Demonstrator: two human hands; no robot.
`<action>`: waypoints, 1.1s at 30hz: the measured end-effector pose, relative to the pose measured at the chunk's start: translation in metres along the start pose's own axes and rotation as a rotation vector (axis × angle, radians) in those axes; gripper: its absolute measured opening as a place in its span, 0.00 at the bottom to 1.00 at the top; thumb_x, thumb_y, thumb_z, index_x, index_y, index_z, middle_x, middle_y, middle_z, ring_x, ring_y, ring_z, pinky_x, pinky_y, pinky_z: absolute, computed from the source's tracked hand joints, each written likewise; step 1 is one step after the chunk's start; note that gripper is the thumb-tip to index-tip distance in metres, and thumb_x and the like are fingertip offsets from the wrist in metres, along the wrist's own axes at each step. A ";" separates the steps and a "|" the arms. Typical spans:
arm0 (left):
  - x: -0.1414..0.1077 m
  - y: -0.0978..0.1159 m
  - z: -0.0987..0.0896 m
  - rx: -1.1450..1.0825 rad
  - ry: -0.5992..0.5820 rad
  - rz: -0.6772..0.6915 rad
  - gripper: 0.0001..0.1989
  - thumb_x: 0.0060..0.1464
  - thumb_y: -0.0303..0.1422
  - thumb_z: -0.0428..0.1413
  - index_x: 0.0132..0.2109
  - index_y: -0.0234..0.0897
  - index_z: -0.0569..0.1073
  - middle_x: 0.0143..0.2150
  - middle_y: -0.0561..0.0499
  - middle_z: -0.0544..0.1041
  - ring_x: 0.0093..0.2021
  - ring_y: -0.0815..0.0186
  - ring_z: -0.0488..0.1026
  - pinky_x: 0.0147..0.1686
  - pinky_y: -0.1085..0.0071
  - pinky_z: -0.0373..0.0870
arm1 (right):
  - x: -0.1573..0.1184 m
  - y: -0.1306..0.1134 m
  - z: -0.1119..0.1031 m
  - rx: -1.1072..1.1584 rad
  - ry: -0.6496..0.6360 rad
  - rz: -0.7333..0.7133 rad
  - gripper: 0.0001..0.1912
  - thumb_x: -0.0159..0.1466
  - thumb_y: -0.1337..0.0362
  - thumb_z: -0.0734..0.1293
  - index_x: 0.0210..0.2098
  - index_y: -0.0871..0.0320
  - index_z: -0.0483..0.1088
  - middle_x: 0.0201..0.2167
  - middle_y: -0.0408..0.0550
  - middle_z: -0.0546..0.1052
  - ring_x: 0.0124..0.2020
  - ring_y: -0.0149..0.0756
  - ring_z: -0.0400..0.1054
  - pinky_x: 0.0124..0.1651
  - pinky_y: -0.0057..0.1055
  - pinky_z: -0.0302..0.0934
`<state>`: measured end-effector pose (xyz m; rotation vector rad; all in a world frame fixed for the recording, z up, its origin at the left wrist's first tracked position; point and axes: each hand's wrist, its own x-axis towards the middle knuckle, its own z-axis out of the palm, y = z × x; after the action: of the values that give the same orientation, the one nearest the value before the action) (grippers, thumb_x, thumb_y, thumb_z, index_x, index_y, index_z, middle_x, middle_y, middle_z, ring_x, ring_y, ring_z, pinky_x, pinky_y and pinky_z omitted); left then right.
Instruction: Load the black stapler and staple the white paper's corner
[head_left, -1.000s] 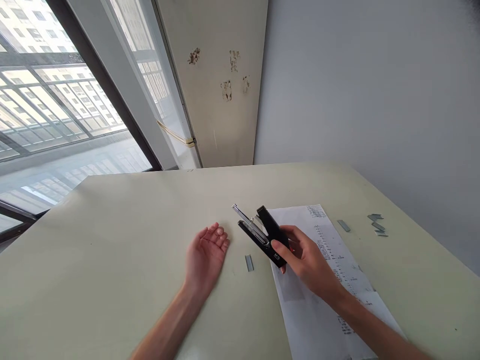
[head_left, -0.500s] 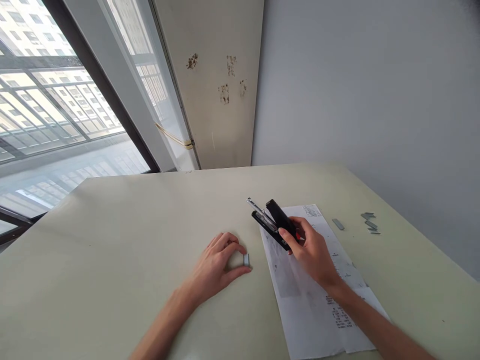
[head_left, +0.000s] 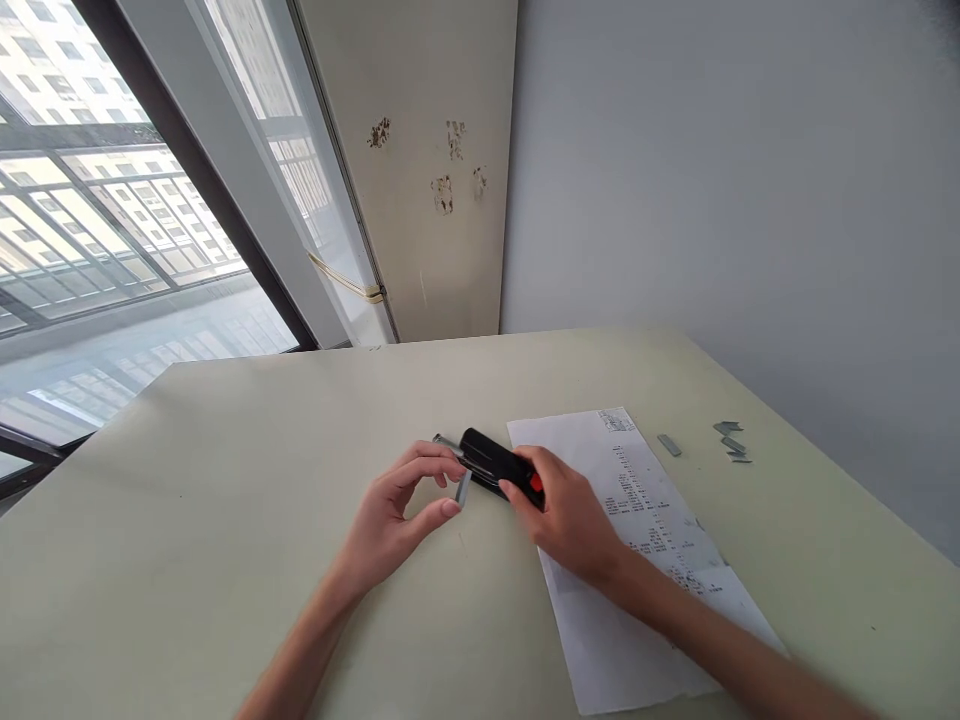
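My right hand (head_left: 566, 510) is closed around the rear of a black stapler (head_left: 491, 462) with a red part near its back end. The stapler's top is swung open, and its front points to the left. Between the thumb and fingers of my left hand (head_left: 394, 515) is a small grey strip of staples (head_left: 463, 489), close beside the stapler's front. My left fingers partly hide the stapler's front end. Below and right of the stapler lies a printed sheet of paper (head_left: 600, 640), partly under my right forearm.
A single staple strip (head_left: 669, 445) lies right of the paper. Farther right, several more staple strips (head_left: 731, 442) sit in a loose pile near the table's right edge. The pale table (head_left: 262, 480) meets a grey wall (head_left: 712, 180) at the right. A window stands at the left.
My right hand has brought the stapler left and down toward my left hand. My left hand has lifted the staple strip off the table and moved slightly left.
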<state>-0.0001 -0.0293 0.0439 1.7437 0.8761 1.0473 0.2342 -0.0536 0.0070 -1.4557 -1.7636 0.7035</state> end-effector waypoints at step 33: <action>-0.016 -0.012 0.053 0.501 -0.209 0.367 0.15 0.66 0.27 0.56 0.56 0.45 0.77 0.49 0.43 0.81 0.47 0.55 0.75 0.50 0.57 0.69 | -0.047 0.112 -0.138 -0.151 0.134 0.498 0.20 0.67 0.46 0.62 0.46 0.53 0.75 0.40 0.55 0.83 0.32 0.46 0.74 0.33 0.42 0.66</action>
<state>0.0404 -0.0565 0.0153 2.4582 0.7404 0.8946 0.4151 -0.0818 -0.0099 -2.0295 -1.3841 0.7079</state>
